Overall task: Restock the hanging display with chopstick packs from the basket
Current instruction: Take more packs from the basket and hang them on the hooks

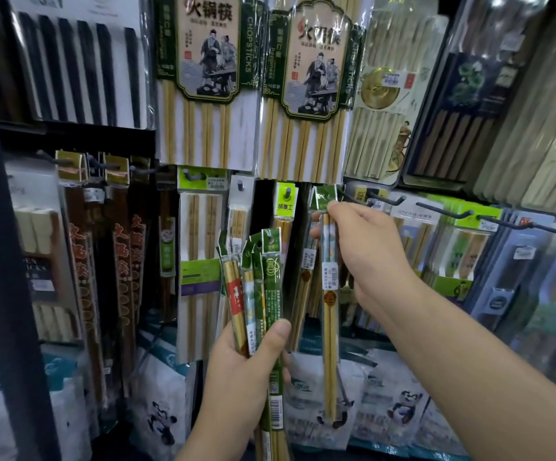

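Note:
My left hand (240, 364) grips a fanned bundle of several slim chopstick packs (263, 284) with green headers, held upright at centre. My right hand (366, 247) pinches the top of a single narrow chopstick pack (330, 327) with a green header, a white price label and bamboo sticks. That pack hangs straight down from my fingers, its header just left of a dark peg hook (386, 199). The hanging display (203, 234) fills the wall behind, with packs on pegs. The basket is out of view.
Large bamboo chopstick packs (207, 81) hang along the upper row. Dark red and brown packs (104, 261) hang at left beside a dark upright post (0, 261). More peg hooks (446, 211) jut out at right. White bags with panda prints (399, 407) sit below.

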Demonstrator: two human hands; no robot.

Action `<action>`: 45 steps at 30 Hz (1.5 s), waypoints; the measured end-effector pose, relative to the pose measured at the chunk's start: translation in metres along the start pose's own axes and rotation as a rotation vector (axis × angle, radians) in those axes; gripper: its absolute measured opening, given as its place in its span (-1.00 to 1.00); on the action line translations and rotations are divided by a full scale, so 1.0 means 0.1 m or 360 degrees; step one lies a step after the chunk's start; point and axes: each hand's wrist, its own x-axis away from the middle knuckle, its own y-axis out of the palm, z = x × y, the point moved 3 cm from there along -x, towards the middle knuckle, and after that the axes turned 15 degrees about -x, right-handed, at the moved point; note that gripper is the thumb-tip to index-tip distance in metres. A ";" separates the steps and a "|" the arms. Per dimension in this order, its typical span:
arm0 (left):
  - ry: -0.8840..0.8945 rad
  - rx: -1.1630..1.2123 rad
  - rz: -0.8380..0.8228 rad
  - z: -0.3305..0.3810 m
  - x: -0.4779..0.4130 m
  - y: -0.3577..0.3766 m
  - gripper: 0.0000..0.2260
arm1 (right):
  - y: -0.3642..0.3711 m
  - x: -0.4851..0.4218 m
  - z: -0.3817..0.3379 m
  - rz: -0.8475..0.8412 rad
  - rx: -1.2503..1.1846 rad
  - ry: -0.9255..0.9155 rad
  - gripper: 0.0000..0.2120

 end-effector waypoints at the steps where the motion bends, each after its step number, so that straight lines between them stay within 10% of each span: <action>1: 0.0008 -0.0012 0.0007 0.01 -0.02 -0.01 -0.47 | 0.00 -0.01 0.01 0.0013 -0.0006 0.0003 -0.63; 20: 0.0109 0.0023 -0.0040 0.12 -0.08 -0.05 -0.51 | -0.04 -0.14 0.21 0.0009 0.0080 0.0020 -0.56; 26: 0.0155 0.0001 -0.0094 0.16 -0.07 -0.06 -0.79 | -0.15 0.10 0.34 0.0077 0.0277 -0.0111 -0.66; 33: 0.0257 -0.0031 -0.0170 0.19 -0.02 -0.01 -0.93 | 0.04 0.48 0.31 -0.0524 0.0277 -0.0222 -0.83; 45: 0.0137 -0.0043 -0.0056 0.09 -0.07 -0.09 -0.79 | -0.08 0.23 0.11 -0.0211 -0.0022 -0.0216 -0.83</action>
